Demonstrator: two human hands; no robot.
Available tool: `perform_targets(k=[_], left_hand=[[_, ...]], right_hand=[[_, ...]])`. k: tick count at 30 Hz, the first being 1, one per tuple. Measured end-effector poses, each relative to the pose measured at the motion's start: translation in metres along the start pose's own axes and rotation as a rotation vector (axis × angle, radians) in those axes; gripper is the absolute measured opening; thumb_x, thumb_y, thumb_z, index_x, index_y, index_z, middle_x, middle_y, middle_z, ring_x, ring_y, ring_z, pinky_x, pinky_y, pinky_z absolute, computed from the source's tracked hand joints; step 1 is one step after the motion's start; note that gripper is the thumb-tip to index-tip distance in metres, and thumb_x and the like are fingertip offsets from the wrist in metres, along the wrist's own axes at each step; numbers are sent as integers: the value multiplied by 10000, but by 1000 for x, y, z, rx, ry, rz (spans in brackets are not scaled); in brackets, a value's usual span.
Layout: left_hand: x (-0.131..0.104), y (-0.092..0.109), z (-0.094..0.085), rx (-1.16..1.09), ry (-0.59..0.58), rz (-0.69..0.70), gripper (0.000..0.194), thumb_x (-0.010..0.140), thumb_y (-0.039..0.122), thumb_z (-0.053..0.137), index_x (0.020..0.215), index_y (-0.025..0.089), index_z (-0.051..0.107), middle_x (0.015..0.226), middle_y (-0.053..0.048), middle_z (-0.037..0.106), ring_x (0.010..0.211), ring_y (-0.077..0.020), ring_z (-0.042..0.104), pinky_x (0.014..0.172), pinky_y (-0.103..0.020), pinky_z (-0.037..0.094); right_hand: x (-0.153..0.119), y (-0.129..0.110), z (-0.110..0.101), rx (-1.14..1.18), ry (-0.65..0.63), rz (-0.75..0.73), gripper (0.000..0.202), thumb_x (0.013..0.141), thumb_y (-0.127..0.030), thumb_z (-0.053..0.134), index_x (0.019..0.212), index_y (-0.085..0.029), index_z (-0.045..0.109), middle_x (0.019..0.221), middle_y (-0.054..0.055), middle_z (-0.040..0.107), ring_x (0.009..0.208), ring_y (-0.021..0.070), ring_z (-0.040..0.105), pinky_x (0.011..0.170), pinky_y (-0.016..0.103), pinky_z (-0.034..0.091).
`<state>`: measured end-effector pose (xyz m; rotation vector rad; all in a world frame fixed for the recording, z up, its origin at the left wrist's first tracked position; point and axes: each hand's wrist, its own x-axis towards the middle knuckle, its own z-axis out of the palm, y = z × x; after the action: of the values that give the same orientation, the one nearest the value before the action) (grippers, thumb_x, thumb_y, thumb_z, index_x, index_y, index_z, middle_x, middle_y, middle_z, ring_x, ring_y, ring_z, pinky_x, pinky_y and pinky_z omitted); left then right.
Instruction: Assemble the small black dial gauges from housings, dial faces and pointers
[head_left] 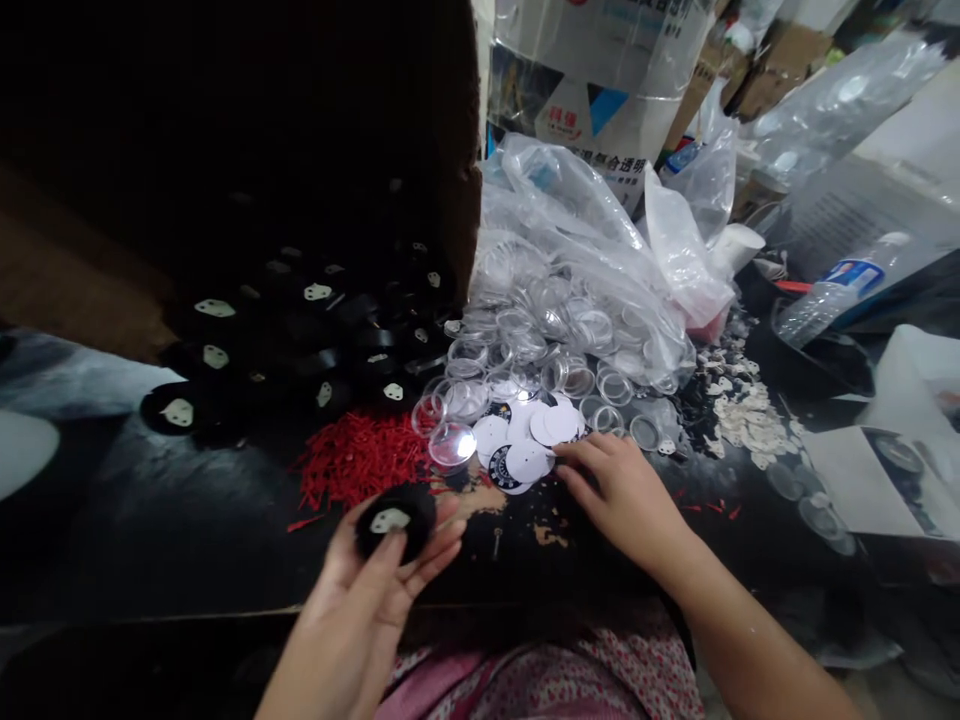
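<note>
My left hand [375,580] grips a round black case [396,524] with a small cream-coloured plate on its upper face; the thumb presses on top and the fingers wrap beneath. My right hand [615,490] reaches to the pile of round paper discs [529,462], its thumb and fingertips at the pile's right edge. Some discs lie white side up, others show a black printed dial face. Whether a disc is between the right fingertips I cannot make out. Clear round plastic covers [453,444] lie just behind the discs.
Thin red pieces [360,462] are heaped left of the discs. A dark open box [112,280] spills several black cases [177,408]. Behind are clear plastic bags [585,230]. At right lie small cream plates [750,415], a plastic bottle [832,295] and a white box [840,470].
</note>
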<state>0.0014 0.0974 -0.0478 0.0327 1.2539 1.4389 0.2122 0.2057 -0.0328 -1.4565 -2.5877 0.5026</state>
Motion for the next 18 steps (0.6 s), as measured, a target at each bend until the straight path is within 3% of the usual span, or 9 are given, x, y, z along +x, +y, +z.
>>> perform_targets(k=[5, 10, 15, 18], left_hand=[[9, -22, 29, -70, -201, -69, 355, 823, 312, 692, 1160, 263, 594, 1236, -77, 660, 1196, -284, 582, 1016, -439, 480], [21, -29, 44, -125, -289, -15, 294, 882, 328, 621, 1169, 264, 612, 1353, -68, 582, 1243, -278, 541, 1039, -471, 451], [19, -26, 32, -107, -232, 15, 343, 885, 433, 586, 1158, 230, 628, 1283, -100, 624, 1241, -291, 533, 968, -432, 504], [11, -17, 16, -56, -104, 23, 399, 882, 504, 553, 1133, 208, 644, 1238, -109, 646, 1223, -284, 540, 845, -333, 562]], right_hand=[[-14, -10, 13, 113, -37, -50, 290, 939, -200, 505, 1205, -195, 622, 1107, 81, 637, 1007, 225, 566, 896, 398, 448], [-20, -2, 22, 147, 55, -6, 253, 924, -172, 522, 1148, -173, 639, 1081, 89, 621, 995, 229, 546, 911, 397, 456], [-19, 1, 30, 119, 94, 52, 128, 912, -173, 545, 992, -166, 645, 972, 83, 604, 911, 230, 540, 827, 385, 457], [-16, -10, 35, 62, 35, -25, 104, 910, -157, 541, 917, -178, 642, 930, 70, 615, 874, 230, 538, 775, 376, 431]])
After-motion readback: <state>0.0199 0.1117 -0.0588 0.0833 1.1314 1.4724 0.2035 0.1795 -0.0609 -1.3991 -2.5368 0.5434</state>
